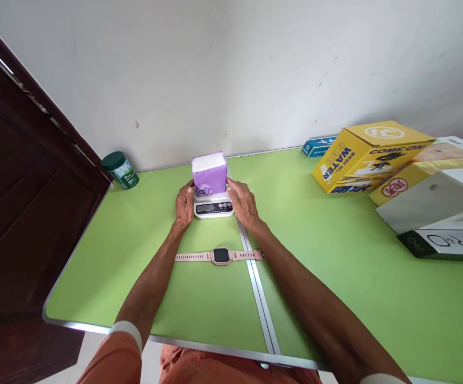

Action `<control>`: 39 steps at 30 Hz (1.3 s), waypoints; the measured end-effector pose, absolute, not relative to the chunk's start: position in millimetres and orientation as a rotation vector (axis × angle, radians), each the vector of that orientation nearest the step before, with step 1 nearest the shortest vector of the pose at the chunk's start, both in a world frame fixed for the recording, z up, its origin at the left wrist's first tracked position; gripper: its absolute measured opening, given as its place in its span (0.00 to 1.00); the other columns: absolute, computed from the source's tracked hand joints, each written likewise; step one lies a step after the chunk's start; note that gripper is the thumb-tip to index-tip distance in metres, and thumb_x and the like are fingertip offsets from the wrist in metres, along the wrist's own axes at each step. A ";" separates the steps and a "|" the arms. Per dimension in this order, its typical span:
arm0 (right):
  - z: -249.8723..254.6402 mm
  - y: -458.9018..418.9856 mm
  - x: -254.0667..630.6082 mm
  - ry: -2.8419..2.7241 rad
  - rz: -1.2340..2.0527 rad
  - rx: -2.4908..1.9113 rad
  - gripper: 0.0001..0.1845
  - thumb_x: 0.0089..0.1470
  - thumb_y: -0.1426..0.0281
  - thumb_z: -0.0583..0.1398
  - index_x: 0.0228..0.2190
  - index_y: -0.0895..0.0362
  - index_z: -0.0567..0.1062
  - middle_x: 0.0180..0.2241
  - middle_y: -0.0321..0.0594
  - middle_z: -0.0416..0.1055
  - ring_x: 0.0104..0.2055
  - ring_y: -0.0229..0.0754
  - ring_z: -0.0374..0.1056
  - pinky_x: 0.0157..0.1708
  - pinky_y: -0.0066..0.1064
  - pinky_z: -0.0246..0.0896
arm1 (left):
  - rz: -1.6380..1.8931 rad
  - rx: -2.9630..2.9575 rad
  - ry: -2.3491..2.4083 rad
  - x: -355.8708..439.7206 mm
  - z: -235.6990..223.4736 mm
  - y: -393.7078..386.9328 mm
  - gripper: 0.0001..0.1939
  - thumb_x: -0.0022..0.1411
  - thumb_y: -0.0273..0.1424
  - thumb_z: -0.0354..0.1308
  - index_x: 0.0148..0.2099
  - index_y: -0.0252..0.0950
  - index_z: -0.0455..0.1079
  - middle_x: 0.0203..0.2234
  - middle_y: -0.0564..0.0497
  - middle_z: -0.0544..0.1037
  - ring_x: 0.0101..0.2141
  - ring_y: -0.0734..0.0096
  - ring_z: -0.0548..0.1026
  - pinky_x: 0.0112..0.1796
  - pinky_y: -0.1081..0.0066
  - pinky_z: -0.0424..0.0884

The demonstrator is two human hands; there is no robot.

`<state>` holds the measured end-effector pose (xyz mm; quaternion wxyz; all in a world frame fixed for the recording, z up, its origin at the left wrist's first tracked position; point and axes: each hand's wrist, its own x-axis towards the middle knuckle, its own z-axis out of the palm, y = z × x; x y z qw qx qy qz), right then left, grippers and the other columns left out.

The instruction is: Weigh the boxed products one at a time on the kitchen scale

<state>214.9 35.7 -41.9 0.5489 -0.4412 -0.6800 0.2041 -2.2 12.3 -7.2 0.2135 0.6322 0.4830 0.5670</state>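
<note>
A white kitchen scale [214, 208] with a dark display and round buttons sits on the green table. On its platform stands a purple packet with a white top [209, 178]; its contents cannot be made out. My left hand [184, 205] is curled against the scale's left side, thumb up beside the packet. Against the right side, my right hand [243, 204] grips in the same way, its thumb near the buttons. Some fingers of both hands are hidden behind the scale and packet. Between my forearms, a pink smartwatch [221, 256] lies flat with its strap stretched out.
A green jar [121, 170] stands at the table's back left corner. At the right are a yellow box [369, 154], a blue box [318, 146] and a white-and-black box [443, 242]. A metal seam [257, 290] crosses the green table [107, 266]. The wall rises behind it.
</note>
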 end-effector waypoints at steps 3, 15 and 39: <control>-44.8 37.7 214.7 -1.607 0.464 -1.035 0.44 0.75 0.36 0.47 0.66 0.52 0.82 0.64 0.51 0.82 0.66 0.61 0.75 0.72 0.62 0.70 | 1.594 1.762 1.330 -2.5 -8.8 13.8 0.45 0.76 0.68 0.45 0.64 0.37 0.83 0.63 0.38 0.85 0.67 0.43 0.79 0.69 0.44 0.73; -45.2 39.2 213.7 -1.618 0.432 -1.030 0.46 0.74 0.34 0.45 0.65 0.52 0.82 0.63 0.52 0.83 0.65 0.61 0.77 0.71 0.60 0.71 | 1.563 1.757 1.363 -6.7 -16.9 17.7 0.44 0.77 0.68 0.44 0.67 0.38 0.81 0.64 0.38 0.84 0.69 0.44 0.77 0.70 0.43 0.73; -44.4 38.6 213.4 -1.627 0.431 -1.055 0.45 0.75 0.37 0.45 0.65 0.53 0.82 0.63 0.53 0.83 0.65 0.62 0.76 0.71 0.63 0.70 | 1.576 1.740 1.377 -9.1 -22.6 22.8 0.45 0.75 0.69 0.45 0.66 0.38 0.82 0.62 0.37 0.85 0.68 0.42 0.77 0.70 0.43 0.71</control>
